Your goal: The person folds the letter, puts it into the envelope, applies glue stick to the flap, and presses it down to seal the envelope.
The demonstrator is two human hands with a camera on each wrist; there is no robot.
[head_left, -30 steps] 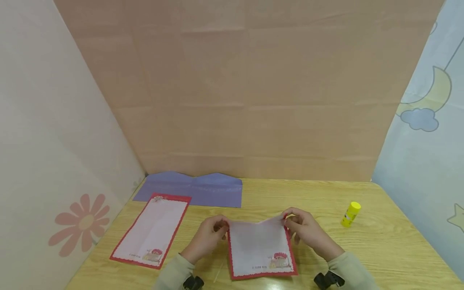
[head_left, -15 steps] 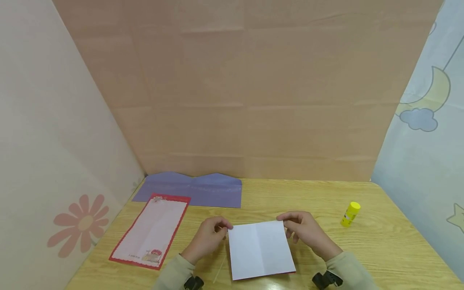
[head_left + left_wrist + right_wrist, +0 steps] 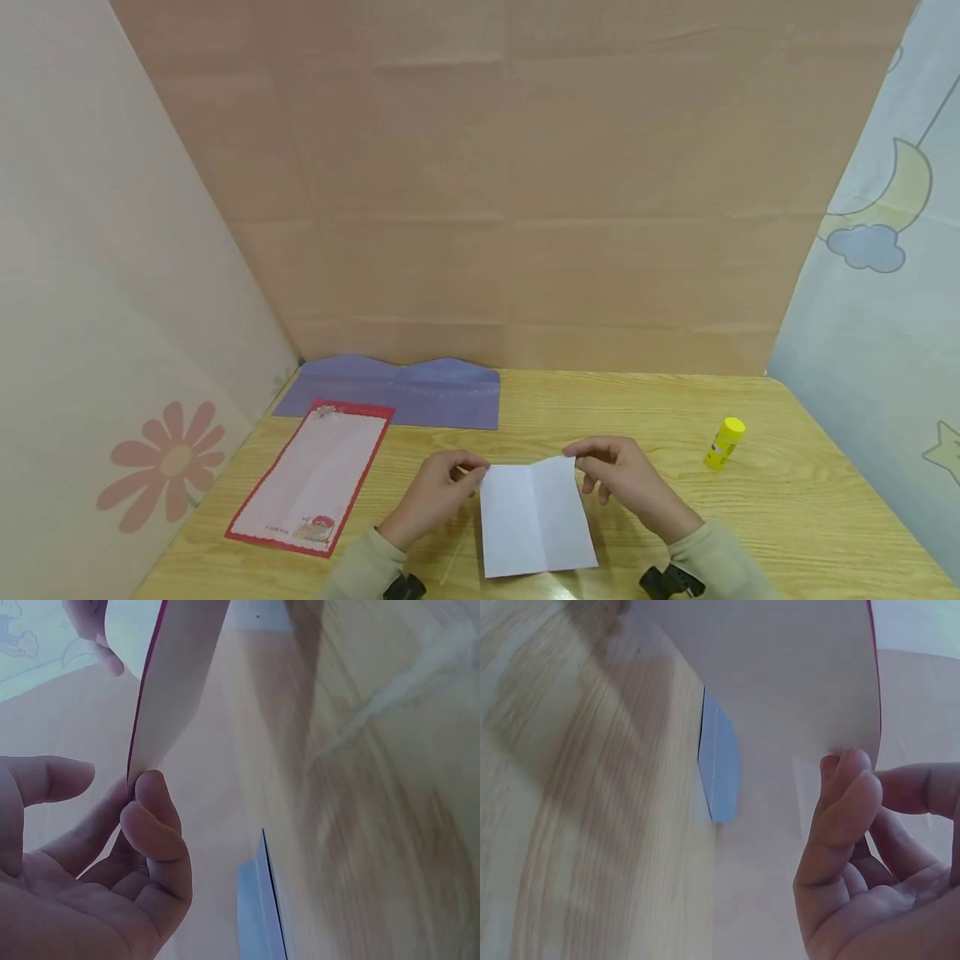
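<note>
Table [image 3: 645, 404], across lower frame.
Sheet [image 3: 510, 521], lower centre: left hand [image 3: 437, 493] and right hand [image 3: 628, 483] pinched its upper corners, apparently to keep the creased halves spread. Glue [image 3: 724, 444], lower right: stood apart, likely for working room.

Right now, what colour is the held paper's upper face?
White: the paper shows best in the head view.

Head camera faces forward-down; wrist cameras, close at the hands [image 3: 112, 900] [image 3: 870, 900], share the paper [image 3: 174, 682].
</note>
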